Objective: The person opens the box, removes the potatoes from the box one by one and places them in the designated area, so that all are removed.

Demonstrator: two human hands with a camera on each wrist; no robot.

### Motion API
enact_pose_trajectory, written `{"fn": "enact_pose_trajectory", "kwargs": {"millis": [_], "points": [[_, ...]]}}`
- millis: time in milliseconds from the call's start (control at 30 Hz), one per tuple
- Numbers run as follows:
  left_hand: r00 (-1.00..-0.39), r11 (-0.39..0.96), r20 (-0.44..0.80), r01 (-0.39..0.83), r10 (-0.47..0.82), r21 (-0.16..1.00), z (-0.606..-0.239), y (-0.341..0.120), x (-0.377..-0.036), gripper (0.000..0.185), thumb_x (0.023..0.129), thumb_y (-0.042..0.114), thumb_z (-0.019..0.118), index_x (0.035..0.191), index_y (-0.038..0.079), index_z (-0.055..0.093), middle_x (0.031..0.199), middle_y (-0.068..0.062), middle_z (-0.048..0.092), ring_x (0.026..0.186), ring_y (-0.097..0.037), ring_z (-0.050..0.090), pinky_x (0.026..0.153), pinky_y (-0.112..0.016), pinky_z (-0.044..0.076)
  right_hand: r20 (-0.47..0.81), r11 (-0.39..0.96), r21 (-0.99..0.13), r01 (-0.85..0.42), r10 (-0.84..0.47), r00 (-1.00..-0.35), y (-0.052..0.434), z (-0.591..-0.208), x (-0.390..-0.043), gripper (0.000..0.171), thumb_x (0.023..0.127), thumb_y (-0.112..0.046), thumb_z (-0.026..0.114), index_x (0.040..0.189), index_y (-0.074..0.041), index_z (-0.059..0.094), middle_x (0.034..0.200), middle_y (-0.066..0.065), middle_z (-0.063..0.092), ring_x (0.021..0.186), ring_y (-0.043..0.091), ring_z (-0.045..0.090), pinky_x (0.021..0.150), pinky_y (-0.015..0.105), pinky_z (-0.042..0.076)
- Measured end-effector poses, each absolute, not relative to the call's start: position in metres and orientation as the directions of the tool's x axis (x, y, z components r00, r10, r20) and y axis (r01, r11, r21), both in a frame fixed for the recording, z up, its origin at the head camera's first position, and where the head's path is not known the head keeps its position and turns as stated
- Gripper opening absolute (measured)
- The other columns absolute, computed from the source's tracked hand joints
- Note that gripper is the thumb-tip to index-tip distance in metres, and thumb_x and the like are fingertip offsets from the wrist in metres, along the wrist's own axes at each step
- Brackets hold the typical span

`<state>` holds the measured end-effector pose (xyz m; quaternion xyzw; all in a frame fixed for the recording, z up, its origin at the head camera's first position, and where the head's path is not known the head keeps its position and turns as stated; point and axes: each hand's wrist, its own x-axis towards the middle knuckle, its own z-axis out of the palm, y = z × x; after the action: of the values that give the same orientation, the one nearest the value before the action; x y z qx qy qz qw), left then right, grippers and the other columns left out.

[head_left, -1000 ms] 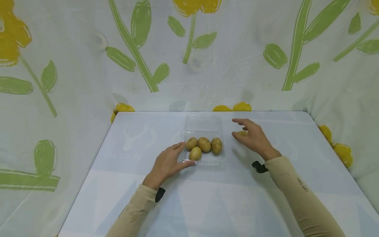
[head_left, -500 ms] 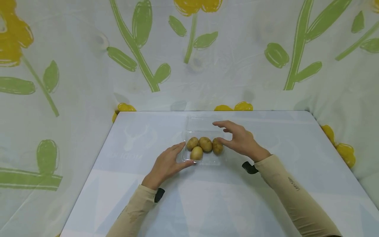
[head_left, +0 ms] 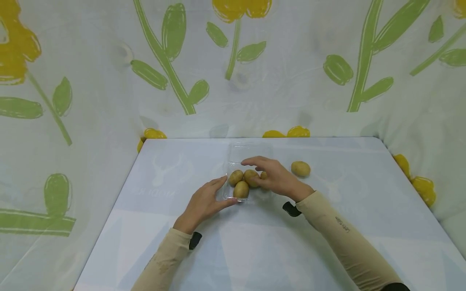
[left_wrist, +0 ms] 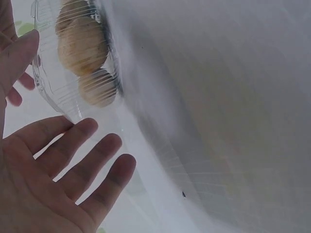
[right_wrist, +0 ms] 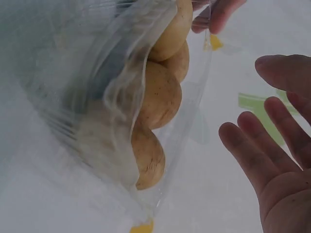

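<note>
Below the right fingers [head_left: 255,160], potatoes [head_left: 241,190] in a clear container [head_left: 242,151].

Head view looks down from afar; wrist views — close — share potatoes [right_wrist: 163,94].

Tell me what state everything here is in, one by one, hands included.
Container: upright, uncovered
Lid: open, folded back
Potatoes inside: unpeeled, one partly hidden
Loose potato: unpeeled, lying on the table
Left hand: fingers spread, touching the container
Right hand: above the container, nothing visibly held
</note>
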<state>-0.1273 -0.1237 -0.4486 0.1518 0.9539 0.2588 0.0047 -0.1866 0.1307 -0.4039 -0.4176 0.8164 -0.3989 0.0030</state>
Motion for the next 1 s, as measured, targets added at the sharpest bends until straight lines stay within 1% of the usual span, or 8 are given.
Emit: {"fn": "enact_pose_trajectory", "kwargs": {"millis": [133, 233, 400, 467, 600, 700, 933, 1000], "points": [[-0.951, 0.807, 0.079, 0.295, 0.298, 0.511, -0.450, -0.125, -0.127, 0.087, 0.074, 0.066, 0.062, 0.143, 0.019, 0.039, 0.141, -0.002, 0.045, 0.127, -0.023, 0.043, 0.100, -0.044, 0.040, 0.324, 0.334, -0.641, -0.691, -0.699, -0.638, 0.123, -0.406, -0.186, 0.054, 0.082, -0.004, 0.070, 0.131, -0.019, 0.052, 0.129, -0.005, 0.054, 0.116, 0.011, 0.050, 0.088, 0.040, 0.050], [-0.950, 0.800, 0.083, 0.299, 0.300, 0.520, -0.451, -0.126, -0.127, 0.087, 0.074, 0.065, 0.064, 0.143, 0.019, 0.039, 0.141, -0.001, 0.045, 0.127, -0.022, 0.043, 0.100, -0.043, 0.040, 0.317, 0.347, -0.615, -0.709, -0.714, -0.624, 0.119, -0.407, -0.185, 0.054, 0.080, -0.004, 0.072, 0.130, -0.017, 0.054, 0.129, -0.005, 0.054, 0.117, 0.009, 0.049, 0.091, 0.036, 0.048], [-0.949, 0.793, 0.088, 0.301, 0.302, 0.530, -0.451, -0.126, -0.128, 0.086, 0.074, 0.063, 0.065, 0.143, 0.019, 0.039, 0.141, 0.001, 0.044, 0.127, -0.022, 0.043, 0.100, -0.043, 0.039, 0.285, 0.357, -0.609, -0.708, -0.735, -0.616, 0.116, -0.413, -0.185, 0.055, 0.079, -0.003, 0.074, 0.127, -0.020, 0.055, 0.128, -0.003, 0.056, 0.121, 0.006, 0.046, 0.098, 0.029, 0.042], [-0.948, 0.788, 0.092, 0.304, 0.303, 0.536, -0.452, -0.126, -0.128, 0.086, 0.074, 0.064, 0.065, 0.143, 0.019, 0.039, 0.141, 0.000, 0.044, 0.127, -0.022, 0.043, 0.100, -0.043, 0.039, 0.289, 0.342, -0.605, -0.719, -0.747, -0.599, 0.114, -0.416, -0.185, 0.054, 0.078, -0.003, 0.074, 0.127, -0.018, 0.056, 0.128, 0.000, 0.057, 0.121, 0.008, 0.047, 0.099, 0.029, 0.041], [-0.947, 0.788, 0.096, 0.310, 0.308, 0.532, -0.452, -0.126, -0.128, 0.087, 0.074, 0.066, 0.063, 0.143, 0.018, 0.039, 0.141, 0.000, 0.044, 0.127, -0.023, 0.043, 0.100, -0.044, 0.040, 0.308, 0.298, -0.596, -0.746, -0.773, -0.555, 0.112, -0.422, -0.186, 0.054, 0.077, 0.000, 0.074, 0.126, -0.013, 0.056, 0.127, 0.005, 0.058, 0.120, 0.017, 0.049, 0.100, 0.031, 0.040], [-0.946, 0.793, 0.096, 0.313, 0.309, 0.522, -0.451, -0.126, -0.128, 0.087, 0.074, 0.067, 0.062, 0.143, 0.019, 0.039, 0.141, 0.000, 0.045, 0.126, -0.023, 0.044, 0.099, -0.043, 0.040, 0.299, 0.292, -0.594, -0.750, -0.785, -0.543, 0.111, -0.424, -0.186, 0.054, 0.077, 0.001, 0.073, 0.127, -0.012, 0.055, 0.127, 0.007, 0.057, 0.120, 0.021, 0.050, 0.100, 0.031, 0.040], [-0.948, 0.800, 0.084, 0.304, 0.306, 0.518, -0.451, -0.124, -0.129, 0.086, 0.074, 0.065, 0.063, 0.143, 0.020, 0.039, 0.141, -0.001, 0.044, 0.126, -0.023, 0.044, 0.100, -0.043, 0.040, 0.262, 0.316, -0.591, -0.742, -0.795, -0.547, 0.110, -0.425, -0.186, 0.053, 0.077, -0.002, 0.074, 0.126, -0.011, 0.056, 0.127, 0.005, 0.058, 0.120, 0.018, 0.050, 0.099, 0.030, 0.041], [-0.949, 0.800, 0.082, 0.302, 0.305, 0.518, -0.452, -0.124, -0.128, 0.086, 0.074, 0.065, 0.063, 0.143, 0.020, 0.039, 0.141, -0.001, 0.044, 0.126, -0.023, 0.044, 0.100, -0.043, 0.040, 0.256, 0.319, -0.584, -0.746, -0.800, -0.542, 0.110, -0.425, -0.186, 0.052, 0.077, -0.003, 0.075, 0.125, -0.013, 0.057, 0.125, 0.004, 0.059, 0.119, 0.017, 0.051, 0.099, 0.029, 0.041]]}}
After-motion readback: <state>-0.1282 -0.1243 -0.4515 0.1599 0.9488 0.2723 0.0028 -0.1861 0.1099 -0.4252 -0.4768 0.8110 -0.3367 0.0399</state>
